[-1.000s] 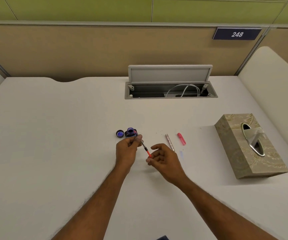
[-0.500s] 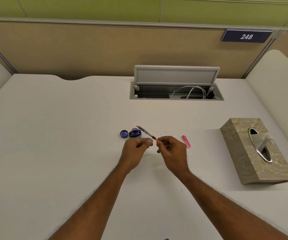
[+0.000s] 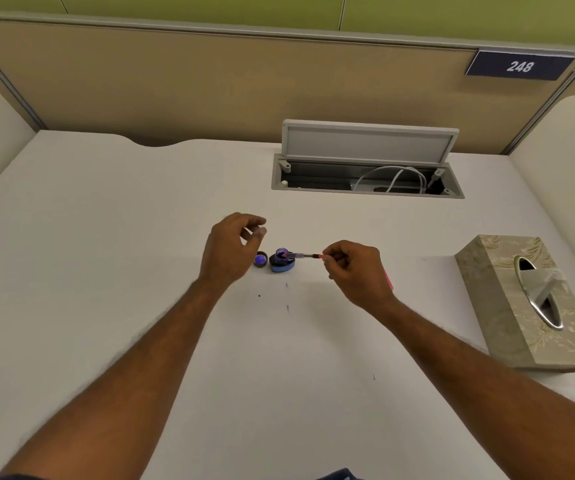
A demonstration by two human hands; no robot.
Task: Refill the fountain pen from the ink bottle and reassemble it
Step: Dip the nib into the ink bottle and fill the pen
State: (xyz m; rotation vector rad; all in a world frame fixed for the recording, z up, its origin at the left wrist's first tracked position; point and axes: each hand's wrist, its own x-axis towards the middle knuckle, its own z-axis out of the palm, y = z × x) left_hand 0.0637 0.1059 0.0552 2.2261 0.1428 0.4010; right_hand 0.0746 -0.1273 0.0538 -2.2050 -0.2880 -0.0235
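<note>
Pen [image 3: 301,255]: mid-table, nearly level, left tip at the bottle [image 3: 281,264] mouth.
Right hand [image 3: 355,271]: thumb and forefinger pinch the pen's red right end.
Left hand [image 3: 230,249]: just left of the bottle, fingers loosely curled, holding nothing.
Cap [image 3: 261,260]: open side up, just left of the bottle.
Tissue box [image 3: 507,306]: well right.

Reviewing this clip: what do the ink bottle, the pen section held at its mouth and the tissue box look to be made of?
Ink bottle: probably glass, dark and glossy, with a blue base. Pen section: seemingly clear plastic, a see-through tube with a red end. Tissue box: patterned beige covering, fabric or paper, unclear which; shiny, metal-looking oval slot.
</note>
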